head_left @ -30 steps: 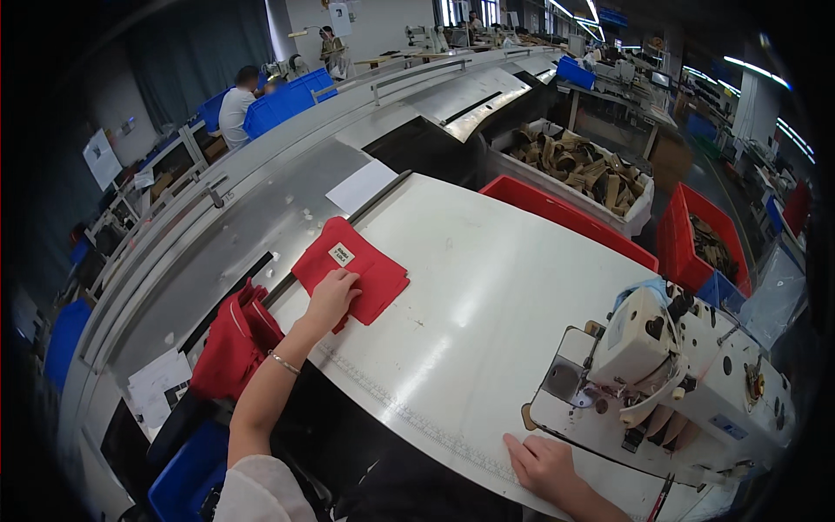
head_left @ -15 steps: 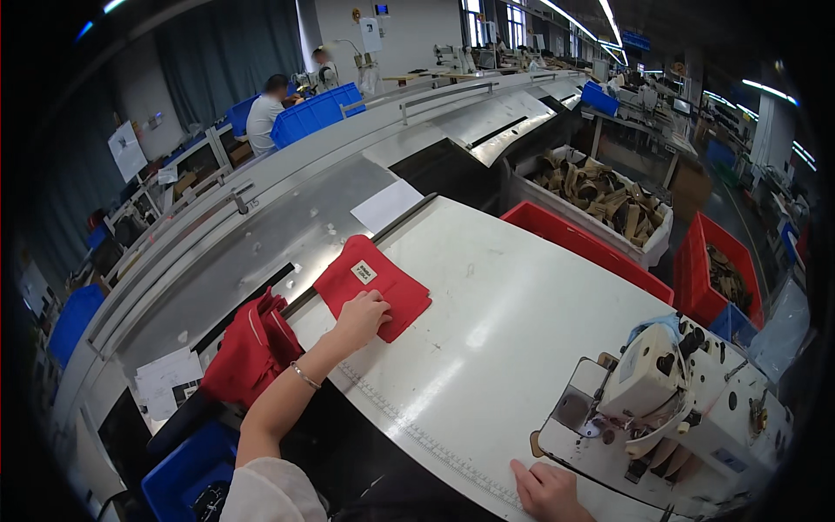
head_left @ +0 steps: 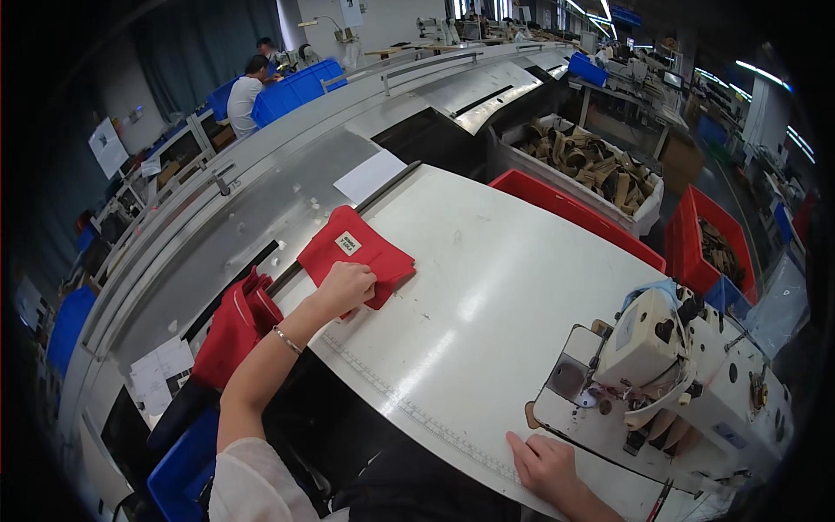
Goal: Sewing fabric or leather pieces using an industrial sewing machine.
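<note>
My left hand [head_left: 348, 284] is closed in a pinch on a flat red fabric piece [head_left: 376, 250] with a small pale label sewn on it, lying over the left edge of the white sewing table [head_left: 487, 287]. The cloth rises a little by my fingers; what the fingertips grip underneath is hidden. My right hand [head_left: 548, 468] rests on the table's near edge beside the sewing machine [head_left: 648, 348]. Its thumb is stretched out, the other fingers are loosely bent, and nothing shows in it. A heap of red fabric [head_left: 233, 335] hangs left of my left forearm.
A metal conveyor rail [head_left: 252, 204] runs along the left, with a white paper sheet [head_left: 370, 177] on it. Red crates [head_left: 574, 217] and a white bin [head_left: 522, 161] of brown strips stand beyond the table. A co-worker [head_left: 246, 100] sits by a blue crate [head_left: 300, 94].
The view has shifted slightly. My left hand has closed further on the red fabric piece, whose near right edge now lifts and bends. My right hand stays at the table edge.
</note>
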